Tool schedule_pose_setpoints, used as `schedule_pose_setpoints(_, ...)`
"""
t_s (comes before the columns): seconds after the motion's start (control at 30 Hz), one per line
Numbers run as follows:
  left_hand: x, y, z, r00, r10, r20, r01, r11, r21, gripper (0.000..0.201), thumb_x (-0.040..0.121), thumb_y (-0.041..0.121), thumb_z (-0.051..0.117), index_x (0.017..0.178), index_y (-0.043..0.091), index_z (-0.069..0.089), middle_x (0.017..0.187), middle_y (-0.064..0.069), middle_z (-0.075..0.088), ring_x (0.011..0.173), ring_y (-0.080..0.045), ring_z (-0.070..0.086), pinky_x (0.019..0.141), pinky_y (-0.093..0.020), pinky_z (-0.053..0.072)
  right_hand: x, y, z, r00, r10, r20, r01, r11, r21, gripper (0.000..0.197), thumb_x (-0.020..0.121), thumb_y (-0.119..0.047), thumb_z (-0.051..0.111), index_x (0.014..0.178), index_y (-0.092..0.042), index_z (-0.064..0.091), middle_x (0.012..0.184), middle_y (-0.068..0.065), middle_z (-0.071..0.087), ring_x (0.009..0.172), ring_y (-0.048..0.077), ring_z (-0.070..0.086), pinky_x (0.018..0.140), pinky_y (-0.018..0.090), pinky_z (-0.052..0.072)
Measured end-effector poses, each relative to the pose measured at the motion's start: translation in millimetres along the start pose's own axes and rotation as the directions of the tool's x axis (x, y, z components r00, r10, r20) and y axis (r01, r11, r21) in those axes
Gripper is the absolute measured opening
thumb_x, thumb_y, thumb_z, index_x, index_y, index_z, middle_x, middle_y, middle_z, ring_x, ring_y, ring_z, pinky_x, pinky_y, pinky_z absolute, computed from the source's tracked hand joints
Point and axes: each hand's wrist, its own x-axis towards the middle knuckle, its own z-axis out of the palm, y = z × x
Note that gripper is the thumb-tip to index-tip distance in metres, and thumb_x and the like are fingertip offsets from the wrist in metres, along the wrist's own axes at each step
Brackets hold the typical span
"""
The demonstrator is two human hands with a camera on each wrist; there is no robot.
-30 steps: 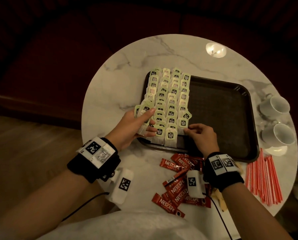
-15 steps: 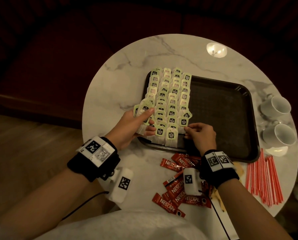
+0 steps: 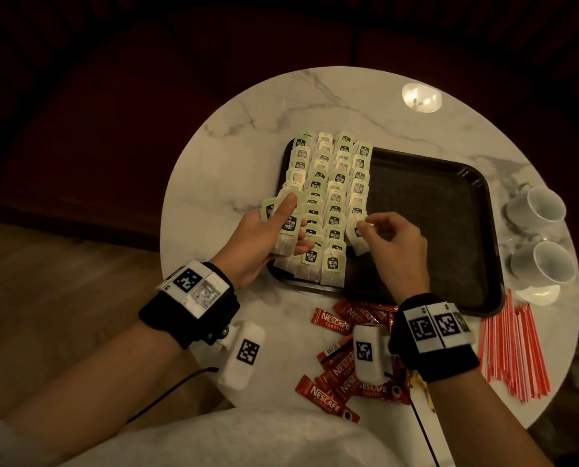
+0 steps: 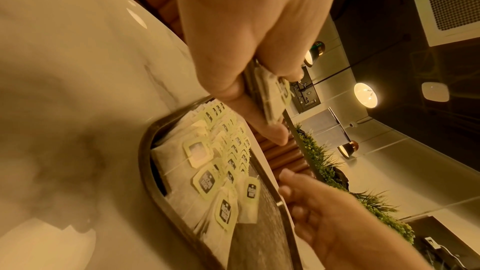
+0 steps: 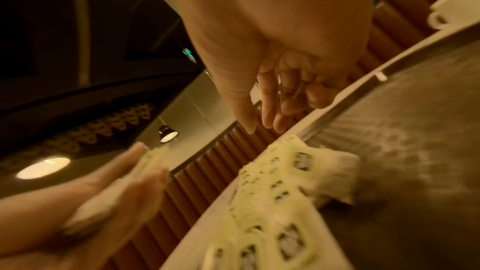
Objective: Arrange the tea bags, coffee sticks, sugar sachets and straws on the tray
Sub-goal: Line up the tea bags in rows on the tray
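Observation:
A black tray (image 3: 433,214) lies on the round marble table (image 3: 214,197). Rows of green-tagged tea bags (image 3: 332,183) fill its left part. My left hand (image 3: 291,224) grips a small stack of tea bags (image 3: 286,227) between thumb and fingers over the tray's near-left corner; the left wrist view shows the stack (image 4: 272,100) edge-on. My right hand (image 3: 362,224) hovers with loosely curled fingers just over the nearest tea bag of the right-hand row (image 3: 357,239). The right wrist view shows nothing between its fingers (image 5: 270,118). Red coffee sticks (image 3: 340,369) and red straws (image 3: 513,348) lie on the table.
Two white cups (image 3: 537,207) (image 3: 544,264) stand at the table's right edge beside the tray. The tray's right half is bare. The coffee sticks lie between the tray's near rim and my body, partly under my right wrist. Dark seating surrounds the table.
My right hand has let go of the tea bag at the near end of the right-hand row and moved a little farther over it. The left hand still holds its stack.

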Motion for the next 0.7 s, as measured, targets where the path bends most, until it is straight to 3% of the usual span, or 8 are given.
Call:
schedule_pose_setpoints(0.1, 0, 0, 3, 0.999, 0.040, -0.005, -0.040, 0.999, 0.013, 0.035, 0.095, 0.039, 0.054, 0.103, 0.006, 0.064, 0.072, -0.003, 0.072, 0.074, -0.022, 0.072, 0.062, -0.026, 0.058, -9, -19, 6, 0.991, -0.053, 0.120, 0.044, 0.996, 0.076, 0.008, 0.093, -0.030, 0.065, 0.100, -0.027, 0.068, 0.092, -0.013, 0.066, 0.082, -0.002, 0.060, 0.074, 0.017, 0.050)
schedule_pose_setpoints(0.2, 1, -1, 6, 0.997, 0.082, -0.002, -0.082, 0.996, 0.024, 0.032, 0.096, 0.039, 0.054, 0.112, 0.013, 0.065, 0.088, -0.002, 0.075, 0.088, -0.020, 0.071, 0.076, -0.033, 0.059, -22, -35, 17, 0.951, -0.132, 0.281, 0.091, 0.984, 0.153, 0.006, 0.093, -0.029, 0.065, 0.094, -0.027, 0.070, 0.088, -0.011, 0.070, 0.080, -0.005, 0.061, 0.072, 0.011, 0.050)
schedule_pose_setpoints(0.27, 1, -2, 8, 0.996, 0.087, 0.002, -0.087, 0.996, 0.030, 0.035, 0.096, 0.040, 0.053, 0.117, 0.014, 0.065, 0.104, -0.004, 0.074, 0.100, -0.020, 0.070, 0.087, -0.037, 0.056, -28, -39, 24, 0.926, -0.150, 0.348, 0.092, 0.980, 0.179, 0.013, 0.093, -0.030, 0.065, 0.096, -0.020, 0.074, 0.087, -0.008, 0.072, 0.082, 0.001, 0.065, 0.076, 0.018, 0.054)
schedule_pose_setpoints(0.4, 1, -4, 10, 0.995, 0.095, -0.026, -0.095, 0.995, 0.013, 0.042, 0.093, 0.043, 0.055, 0.121, 0.012, 0.063, 0.111, -0.008, 0.072, 0.105, -0.023, 0.069, 0.095, -0.046, 0.053, -30, -36, 36, 0.913, -0.112, 0.393, 0.036, 0.980, 0.196, 0.018, 0.088, -0.034, 0.072, 0.095, -0.017, 0.073, 0.087, 0.002, 0.073, 0.087, 0.020, 0.069, 0.084, 0.041, 0.057)
schedule_pose_setpoints(0.47, 0, -4, 11, 0.994, 0.102, -0.036, -0.103, 0.995, -0.013, 0.044, 0.091, 0.043, 0.057, 0.122, 0.012, 0.062, 0.113, -0.009, 0.072, 0.106, -0.024, 0.068, 0.097, -0.048, 0.052, -29, -34, 38, 0.915, -0.098, 0.391, 0.008, 0.974, 0.225, 0.019, 0.086, -0.031, 0.074, 0.096, -0.016, 0.071, 0.086, 0.008, 0.073, 0.084, 0.020, 0.069, 0.079, 0.036, 0.058)
schedule_pose_setpoints(0.57, 0, -5, 12, 0.993, 0.115, -0.014, -0.116, 0.993, -0.037, 0.043, 0.091, 0.040, 0.057, 0.124, 0.013, 0.061, 0.115, -0.008, 0.071, 0.106, -0.024, 0.068, 0.095, -0.049, 0.053, -30, -36, 37, 0.921, -0.098, 0.377, -0.006, 0.965, 0.264, 0.019, 0.087, -0.026, 0.074, 0.097, -0.010, 0.069, 0.088, 0.014, 0.072, 0.075, 0.013, 0.064, 0.066, 0.020, 0.051)
schedule_pose_setpoints(0.7, -1, -3, 13, 0.992, 0.130, -0.002, -0.130, 0.988, -0.088, 0.056, 0.082, 0.044, 0.060, 0.126, 0.010, 0.059, 0.116, -0.011, 0.070, 0.106, -0.027, 0.068, 0.090, -0.045, 0.056, -29, -38, 32, 0.919, -0.124, 0.374, 0.007, 0.954, 0.300, 0.018, 0.089, -0.020, 0.072, 0.096, -0.004, 0.067, 0.092, 0.017, 0.070, 0.076, 0.010, 0.062, 0.065, 0.016, 0.050)
